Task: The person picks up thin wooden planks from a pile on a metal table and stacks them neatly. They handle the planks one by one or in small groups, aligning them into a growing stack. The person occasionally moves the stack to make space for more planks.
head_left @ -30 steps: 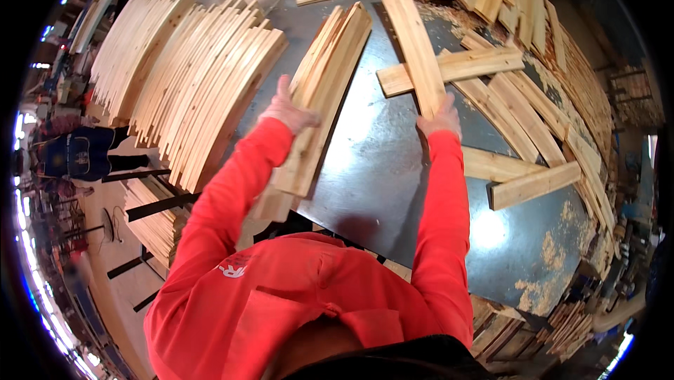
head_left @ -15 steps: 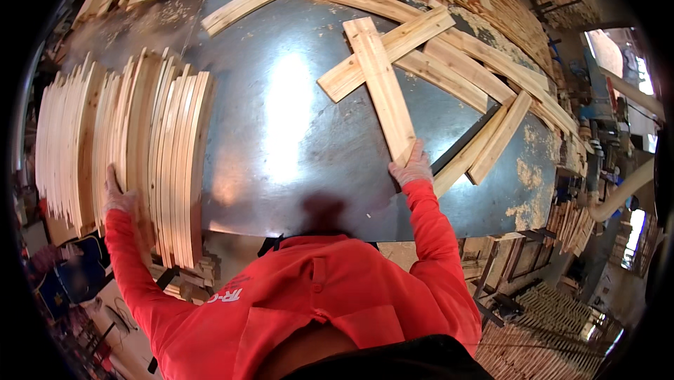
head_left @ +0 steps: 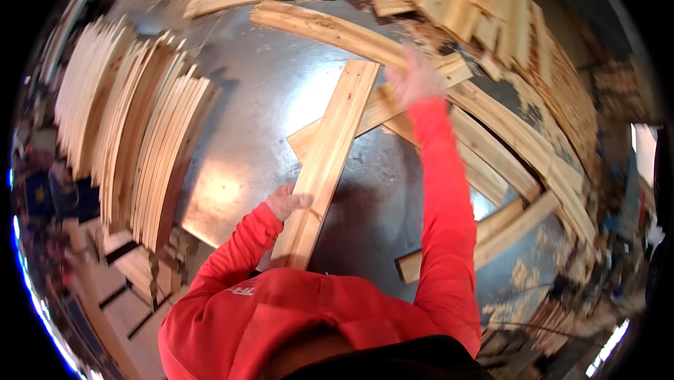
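Observation:
Near my body, my left hand (head_left: 288, 202) is closed round the left edge of a pale wooden board (head_left: 330, 155), its thumb lying on top. The board slants away from me, and its far end rests across a second board (head_left: 379, 108). My right arm stretches forward over the table. Smeared by motion, my right hand (head_left: 416, 80) is at the end of a long curved-looking board (head_left: 323, 29) and beside the second board's far end; whether its fingers hold either one is unclear.
A row of boards on edge (head_left: 140, 134) stands at the left of the metal table (head_left: 232, 162). More boards (head_left: 484, 134) lie crossed at the right, with sawdust (head_left: 523, 285) near the edge. Piled boards (head_left: 470, 1) line the far side.
My left hand has left the standing row and now grips the board that my right hand held. That board has swung to tilt the other way. My right hand has moved forward.

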Demonstrator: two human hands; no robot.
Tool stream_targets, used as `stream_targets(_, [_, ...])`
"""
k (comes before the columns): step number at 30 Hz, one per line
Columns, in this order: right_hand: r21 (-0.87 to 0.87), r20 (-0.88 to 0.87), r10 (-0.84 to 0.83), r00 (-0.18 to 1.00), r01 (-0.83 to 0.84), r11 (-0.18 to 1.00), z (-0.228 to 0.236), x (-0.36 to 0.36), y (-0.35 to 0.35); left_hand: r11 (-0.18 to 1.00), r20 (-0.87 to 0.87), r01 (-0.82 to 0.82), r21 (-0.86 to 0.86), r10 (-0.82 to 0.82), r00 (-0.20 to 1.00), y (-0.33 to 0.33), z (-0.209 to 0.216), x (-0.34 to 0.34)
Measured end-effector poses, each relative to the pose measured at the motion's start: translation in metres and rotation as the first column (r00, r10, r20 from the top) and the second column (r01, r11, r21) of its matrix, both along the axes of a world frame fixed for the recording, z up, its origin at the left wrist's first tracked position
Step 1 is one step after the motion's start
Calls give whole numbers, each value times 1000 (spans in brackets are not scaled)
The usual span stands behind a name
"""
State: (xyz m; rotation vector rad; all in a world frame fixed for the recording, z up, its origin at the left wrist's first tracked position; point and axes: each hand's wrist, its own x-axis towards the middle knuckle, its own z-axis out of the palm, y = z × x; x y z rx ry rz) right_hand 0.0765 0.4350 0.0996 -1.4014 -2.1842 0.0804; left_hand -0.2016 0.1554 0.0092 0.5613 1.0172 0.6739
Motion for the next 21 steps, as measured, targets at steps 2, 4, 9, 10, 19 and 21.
stream_targets(2, [-284,218,-38,975,101,954,-22,-2,76,979,-118,-192,62,199,973,-18,42,-1])
stream_targets(4, [-403,368,29,929,132,906,-46,-30,99,929,-288,-349,121,369,884,-32,57,-15])
stream_targets(9, [-615,581,198,790,266,742,-28,-107,77,732,-438,-631,259,671,599,-29,58,-49])
stream_targets(10, [-640,573,224,788,260,723,-24,-120,63,687,-437,-667,288,714,547,-24,51,-51])
stream_targets(19, [-706,589,252,768,337,623,-7,-116,-102,833,-618,-492,255,531,580,-52,51,-100])
stream_targets(21, [-591,682,298,668,262,763,-10,-115,-149,793,-535,-536,288,598,597,-71,39,-101])
